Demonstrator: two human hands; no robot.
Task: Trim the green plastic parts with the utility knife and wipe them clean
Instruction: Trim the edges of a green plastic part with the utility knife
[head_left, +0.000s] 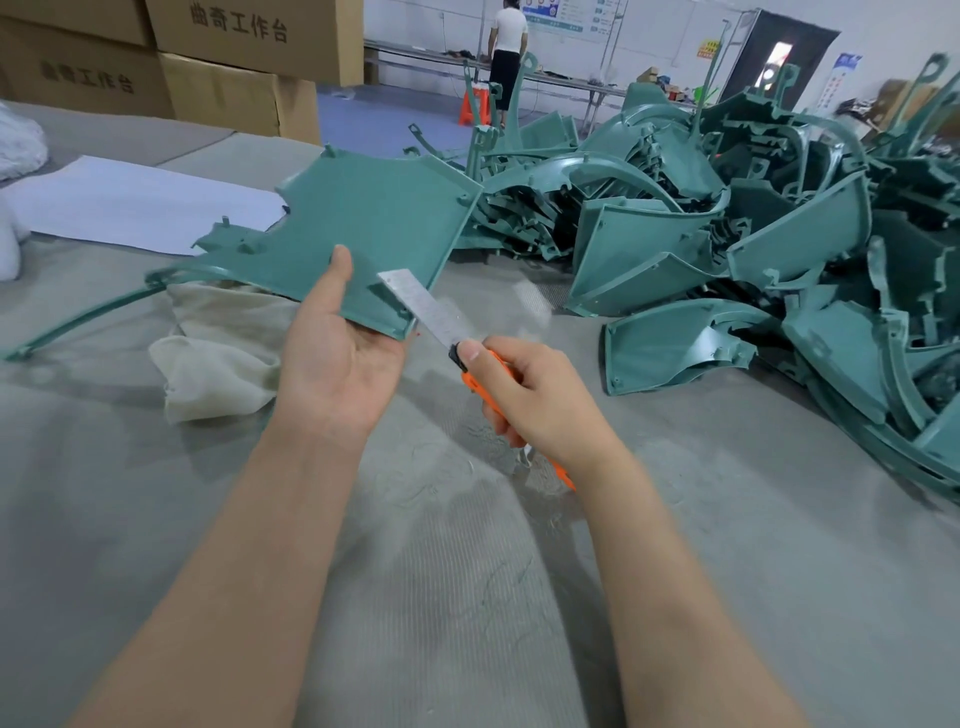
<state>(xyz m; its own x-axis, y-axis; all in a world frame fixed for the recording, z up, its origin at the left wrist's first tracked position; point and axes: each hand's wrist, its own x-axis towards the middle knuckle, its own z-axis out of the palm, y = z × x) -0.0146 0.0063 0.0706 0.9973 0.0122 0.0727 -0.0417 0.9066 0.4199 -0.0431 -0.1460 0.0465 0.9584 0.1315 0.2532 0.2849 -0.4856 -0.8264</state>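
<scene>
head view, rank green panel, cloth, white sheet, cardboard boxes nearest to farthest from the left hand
1. green panel, held in the left hand
2. cloth, just left of it
3. white sheet, back left
4. cardboard boxes, far back left

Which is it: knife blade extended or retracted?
Extended: a long bare blade projects from the orange utility knife in the right hand, reaching the green part.

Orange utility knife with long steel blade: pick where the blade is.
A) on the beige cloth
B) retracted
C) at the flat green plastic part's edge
C: the right hand grips the orange utility knife, its extended blade against the edge of the flat green plastic part held by the left hand.
</scene>
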